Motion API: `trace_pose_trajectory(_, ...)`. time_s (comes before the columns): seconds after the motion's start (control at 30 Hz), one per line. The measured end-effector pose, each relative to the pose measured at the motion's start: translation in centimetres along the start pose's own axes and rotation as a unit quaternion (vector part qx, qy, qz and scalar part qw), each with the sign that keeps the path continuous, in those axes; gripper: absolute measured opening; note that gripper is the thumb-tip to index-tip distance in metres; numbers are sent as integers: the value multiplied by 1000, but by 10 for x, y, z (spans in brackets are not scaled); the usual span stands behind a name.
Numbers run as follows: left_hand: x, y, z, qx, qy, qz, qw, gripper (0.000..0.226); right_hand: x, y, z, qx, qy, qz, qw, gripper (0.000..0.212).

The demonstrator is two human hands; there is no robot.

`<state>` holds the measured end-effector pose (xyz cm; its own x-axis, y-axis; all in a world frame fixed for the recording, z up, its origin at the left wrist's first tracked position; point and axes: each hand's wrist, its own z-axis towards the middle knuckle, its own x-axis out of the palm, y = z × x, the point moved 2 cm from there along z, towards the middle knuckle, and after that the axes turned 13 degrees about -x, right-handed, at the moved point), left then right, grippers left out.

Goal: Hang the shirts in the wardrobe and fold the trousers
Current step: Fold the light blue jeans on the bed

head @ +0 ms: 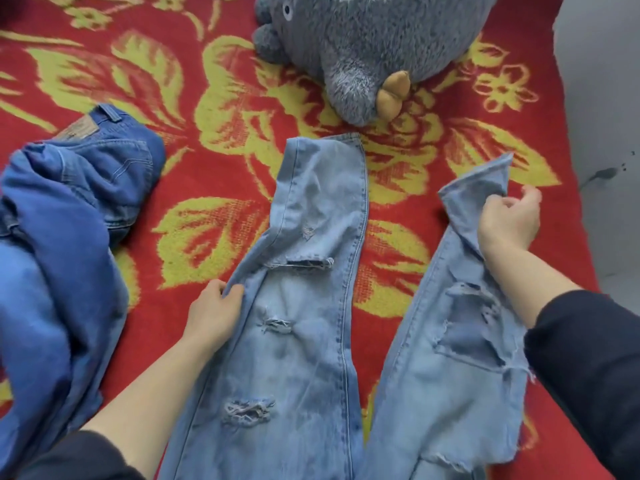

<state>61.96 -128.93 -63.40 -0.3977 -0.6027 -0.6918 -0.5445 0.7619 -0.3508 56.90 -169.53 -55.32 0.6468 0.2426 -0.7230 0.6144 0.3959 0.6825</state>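
The light-blue ripped denim jeans [311,323] lie spread on the red floral blanket [214,168]. The left hand [214,313] pinches the left leg's edge; the right hand [509,220] grips the right leg near its cuff. The denim looks limp and fairly heavy, best held by the seams.

Grey plush toy [374,36] on a red blanket [214,161] with yellow flowers, grey wall [602,98] alongside

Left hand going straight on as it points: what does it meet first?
The light ripped jeans, whose leg edge the left hand pinches; beyond, probably the grey plush toy, depth unclear.
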Motion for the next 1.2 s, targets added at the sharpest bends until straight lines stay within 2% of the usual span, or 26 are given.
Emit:
trace_pose_trajectory(0.03,2,-3,0,-4,18,4,1000,26,1,8,0,-40,3,-22,999,44)
trace_pose_trajectory(0.1,3,-8,2,-6,40,22,999,37,21,22,-8,-107,100,-37,989,35)
trace_pose_trajectory(0.17,3,-12,4,0,49,52,997,45,54,30,-25,-83,242,-19,966,27)
trace_pose_trajectory(0.23,4,-14,5,1,58,72,996,49,86,40,-45,-10,321,42,946,40)
trace_pose_trajectory(0.3,5,-15,6,-6,68,80,994,52,113,54,-61,49,313,107,943,65)
trace_pose_trajectory(0.37,5,-15,8,-5,73,90,993,54,134,68,-69,111,276,161,941,76)
trace_pose_trajectory(0.47,2,-16,10,-10,83,82,993,54,157,99,-69,177,306,279,893,58)
trace_pose_trajectory(0.5,2,-16,10,-14,89,73,993,54,160,114,-67,161,313,317,881,46)
trace_pose_trajectory(0.6,1,-16,5,-22,104,47,993,49,156,156,-49,48,261,389,882,10)
trace_pose_trajectory(0.7,-1,-16,2,-30,114,39,992,46,146,168,-26,9,232,427,874,21)
trace_pose_trajectory(0.77,-1,-15,2,-28,117,23,992,39,145,154,-14,-3,238,368,899,36)
trace_pose_trajectory(0.83,-1,-14,3,-26,111,13,993,36,144,128,-10,-27,252,219,942,55)
trace_pose_trajectory(0.9,-1,-13,5,-19,95,17,995,37,139,95,-16,-40,263,76,961,63)
trace_pose_trajectory(1.0,-1,-10,8,-13,77,21,997,40,121,53,-44,-70,293,18,953,54)
trace_pose_trajectory(1.1,3,-7,3,-1,68,17,998,47,86,20,-69,-180,297,-67,935,43)
trace_pose_trajectory(1.13,5,-4,-3,23,32,33,999,53,69,9,-75,-213,291,-85,929,38)
trace_pose_trajectory(1.2,11,4,-24,90,-99,103,986,69,34,-17,-82,-251,263,-98,927,32)
